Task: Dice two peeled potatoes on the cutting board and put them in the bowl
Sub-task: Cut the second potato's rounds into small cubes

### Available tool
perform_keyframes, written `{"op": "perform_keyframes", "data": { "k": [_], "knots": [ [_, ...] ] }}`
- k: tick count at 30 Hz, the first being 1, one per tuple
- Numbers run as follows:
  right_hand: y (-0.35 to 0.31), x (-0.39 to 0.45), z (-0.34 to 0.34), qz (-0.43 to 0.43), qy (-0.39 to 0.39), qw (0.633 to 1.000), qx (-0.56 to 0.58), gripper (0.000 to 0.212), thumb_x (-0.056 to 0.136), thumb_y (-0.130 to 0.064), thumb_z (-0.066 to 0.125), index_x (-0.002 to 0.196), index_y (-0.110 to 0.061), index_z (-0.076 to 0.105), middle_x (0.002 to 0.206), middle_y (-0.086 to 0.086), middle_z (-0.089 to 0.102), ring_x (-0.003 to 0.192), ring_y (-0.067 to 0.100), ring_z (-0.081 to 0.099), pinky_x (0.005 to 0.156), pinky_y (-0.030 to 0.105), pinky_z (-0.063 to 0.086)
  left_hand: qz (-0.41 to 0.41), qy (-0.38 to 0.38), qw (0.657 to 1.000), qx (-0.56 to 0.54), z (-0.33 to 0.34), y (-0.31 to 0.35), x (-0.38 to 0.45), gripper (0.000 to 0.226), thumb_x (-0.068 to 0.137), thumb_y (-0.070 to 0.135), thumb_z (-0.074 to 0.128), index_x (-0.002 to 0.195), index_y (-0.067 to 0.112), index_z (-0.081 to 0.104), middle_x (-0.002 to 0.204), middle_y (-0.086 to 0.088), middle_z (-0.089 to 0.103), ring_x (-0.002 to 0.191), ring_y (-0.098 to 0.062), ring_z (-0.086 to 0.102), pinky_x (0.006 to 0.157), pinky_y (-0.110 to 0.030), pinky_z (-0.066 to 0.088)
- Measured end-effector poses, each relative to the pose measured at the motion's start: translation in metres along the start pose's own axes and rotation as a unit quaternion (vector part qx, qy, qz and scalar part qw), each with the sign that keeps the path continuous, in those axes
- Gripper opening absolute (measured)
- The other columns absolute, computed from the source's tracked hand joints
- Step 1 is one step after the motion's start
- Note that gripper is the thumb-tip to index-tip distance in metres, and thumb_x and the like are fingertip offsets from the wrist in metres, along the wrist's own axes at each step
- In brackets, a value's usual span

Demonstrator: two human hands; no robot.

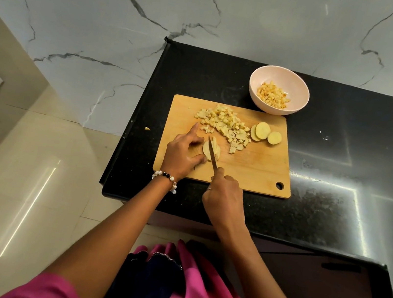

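A wooden cutting board (pixel 251 168) lies on the black counter. On its near left, my left hand (pixel 184 152) holds a stack of potato slices (pixel 207 151) between thumb and curled fingers, index finger pointing away. My right hand (pixel 224 194) grips a knife (pixel 212 155) whose blade stands in the stack, with cut strips to its right. A heap of potato dice (pixel 225 125) covers the board's far middle. Three round potato slices (pixel 266 133) lie overlapping at the far right. Behind the board, a pale pink bowl (pixel 297 105) holds browner potato dice (pixel 273 95).
The black counter (pixel 343 156) ends at a left edge just beside the board, with tiled floor below. One stray potato piece (pixel 147 128) lies on the counter left of the board. A marble wall rises behind the counter. The board's hanging hole (pixel 279 185) is at its near right corner.
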State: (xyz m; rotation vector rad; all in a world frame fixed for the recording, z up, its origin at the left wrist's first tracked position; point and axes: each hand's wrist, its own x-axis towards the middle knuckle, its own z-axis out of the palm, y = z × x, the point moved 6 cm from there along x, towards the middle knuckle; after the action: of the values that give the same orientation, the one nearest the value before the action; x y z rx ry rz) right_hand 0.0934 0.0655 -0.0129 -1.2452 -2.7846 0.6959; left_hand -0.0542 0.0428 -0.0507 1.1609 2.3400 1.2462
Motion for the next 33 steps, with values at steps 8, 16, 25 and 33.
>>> {"op": "perform_keyframes", "data": {
  "k": [8, 16, 25, 33],
  "knots": [
    [-0.008, 0.013, 0.009, -0.022, 0.011, 0.998, -0.053, 0.047, 0.093, -0.002, 0.034, 0.139, 0.002, 0.030, 0.110, 0.020, 0.056, 0.091, 0.036, 0.058, 0.067, 0.033, 0.036, -0.009, 0.035, 0.999, 0.009, 0.000, 0.003, -0.002, 0.086, 0.073, 0.020, 0.079, 0.144, 0.010, 0.033, 0.101, 0.003, 0.072, 0.109, -0.015, 0.055, 0.092, -0.016, 0.033],
    [-0.008, -0.007, 0.016, -0.032, -0.011, 0.996, -0.081, 0.050, 0.091, 0.002, 0.032, 0.141, 0.005, 0.025, 0.112, 0.020, 0.054, 0.092, 0.037, 0.060, 0.068, 0.036, 0.040, -0.030, 0.049, 0.998, 0.000, 0.000, 0.005, -0.002, 0.081, 0.074, 0.020, 0.079, 0.142, 0.006, 0.037, 0.100, -0.002, 0.072, 0.112, -0.016, 0.053, 0.089, -0.011, 0.030],
    [0.008, -0.021, -0.020, 0.038, -0.059, 0.997, 0.026, 0.019, 0.091, -0.010, 0.040, 0.106, -0.003, 0.049, 0.099, 0.017, 0.057, 0.088, 0.037, 0.057, 0.063, 0.034, 0.040, -0.049, 0.027, 0.998, 0.029, 0.003, 0.008, 0.002, 0.070, 0.077, 0.020, 0.075, 0.140, 0.018, 0.044, 0.109, 0.005, 0.068, 0.110, -0.016, 0.049, 0.087, -0.013, 0.028],
    [0.032, 0.010, -0.033, 0.055, 0.023, 0.996, 0.072, 0.018, 0.091, -0.009, 0.042, 0.101, -0.002, 0.056, 0.095, 0.019, 0.063, 0.081, 0.037, 0.056, 0.059, 0.031, 0.030, -0.003, -0.157, 0.966, 0.205, 0.021, 0.020, 0.020, 0.090, 0.077, 0.047, 0.070, 0.149, 0.033, 0.018, 0.143, 0.010, 0.044, 0.129, -0.021, 0.031, 0.093, -0.036, 0.030]
  ]
}}
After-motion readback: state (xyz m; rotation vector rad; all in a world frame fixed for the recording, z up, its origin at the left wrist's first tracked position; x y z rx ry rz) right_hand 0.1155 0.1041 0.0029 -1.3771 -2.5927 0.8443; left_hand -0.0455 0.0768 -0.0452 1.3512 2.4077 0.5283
